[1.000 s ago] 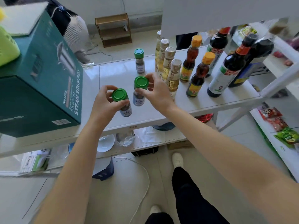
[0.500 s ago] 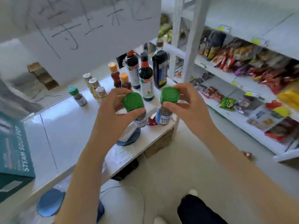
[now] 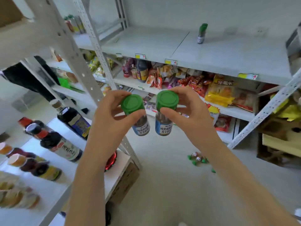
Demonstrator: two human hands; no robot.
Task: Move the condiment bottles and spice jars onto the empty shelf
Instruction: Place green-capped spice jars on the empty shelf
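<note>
Nearest, the left hand (image 3: 112, 119) grips a green-capped spice jar (image 3: 132, 103), fingers (image 3: 114, 96) curled round its cap; the right hand (image 3: 191, 115) grips a second jar (image 3: 163, 127) likewise, both side by side in mid-air. Left of them, dark sauce bottles (image 3: 62, 146) stand on the white table (image 3: 48, 193). Beyond, a third jar (image 3: 201, 34) stands on the upper shelf (image 3: 146, 44).

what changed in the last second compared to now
The left hand and right hand have carried the left jar and right jar away from the table, over toward the nearly empty shelf, now straight ahead. Unchanged: each hand grips its jar by the green cap; the sauce bottles remain on the table.
</note>
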